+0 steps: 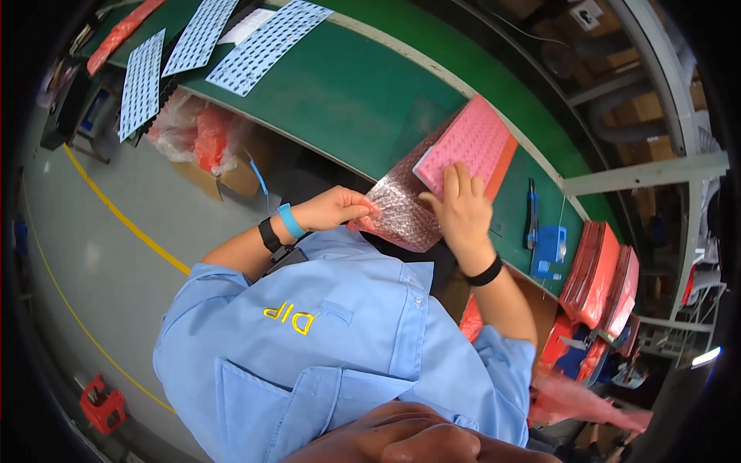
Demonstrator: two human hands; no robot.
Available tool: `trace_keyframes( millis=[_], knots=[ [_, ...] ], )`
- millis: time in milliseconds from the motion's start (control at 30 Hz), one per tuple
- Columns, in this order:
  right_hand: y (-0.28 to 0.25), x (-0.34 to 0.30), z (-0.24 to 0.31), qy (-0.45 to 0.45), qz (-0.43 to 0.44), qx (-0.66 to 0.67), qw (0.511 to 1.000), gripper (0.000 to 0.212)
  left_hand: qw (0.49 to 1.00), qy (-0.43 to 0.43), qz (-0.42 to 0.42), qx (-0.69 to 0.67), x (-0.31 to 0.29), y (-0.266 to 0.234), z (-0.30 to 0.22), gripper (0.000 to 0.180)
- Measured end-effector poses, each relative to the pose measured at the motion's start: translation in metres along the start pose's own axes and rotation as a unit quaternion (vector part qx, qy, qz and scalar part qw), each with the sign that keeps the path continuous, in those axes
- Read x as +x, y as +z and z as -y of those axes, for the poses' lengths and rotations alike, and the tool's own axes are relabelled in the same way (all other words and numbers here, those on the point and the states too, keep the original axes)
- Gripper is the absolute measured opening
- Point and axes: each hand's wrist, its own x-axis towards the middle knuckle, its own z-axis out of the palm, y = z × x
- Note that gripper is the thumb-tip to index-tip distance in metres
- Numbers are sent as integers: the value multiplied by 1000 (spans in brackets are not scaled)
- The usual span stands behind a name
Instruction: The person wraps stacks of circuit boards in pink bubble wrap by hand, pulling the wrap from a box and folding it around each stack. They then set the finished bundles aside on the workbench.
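Observation:
My left hand (340, 208) pinches the near corner of a sheet of clear pinkish bubble wrap (409, 201), which stretches from there up to the table edge. On the green table, a flat panel under pink bubble wrap (463, 147) lies at an angle, with a pale edge showing along its left side. My right hand (465, 210) rests on the near part of that panel, fingers stretched flat and thumb apart. An orange-red strip (502, 168) shows along the panel's right side. What lies under the wrap is hard to make out.
Pale blue perforated panels (262, 48) lie at the table's far left. Right of my right hand are a black-and-blue tool (532, 212) and a blue device (549, 245). Red-wrapped stacks (594, 270) stand beyond the right edge. A carton with plastic bags (204, 150) sits below the table.

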Motion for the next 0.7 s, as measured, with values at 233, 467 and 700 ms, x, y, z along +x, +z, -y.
trace_keyframes(
  millis=[233,467,700],
  knots=[
    [26,2,35,111,65,120,984,56,999,1,25,24,-6,-2,3,24],
    [22,16,30,121,99,176,972,65,997,32,15,61,-12,-1,-7,23],
    [11,12,26,130,142,216,957,70,789,71,-367,488,-27,-78,-128,31]
  ],
)
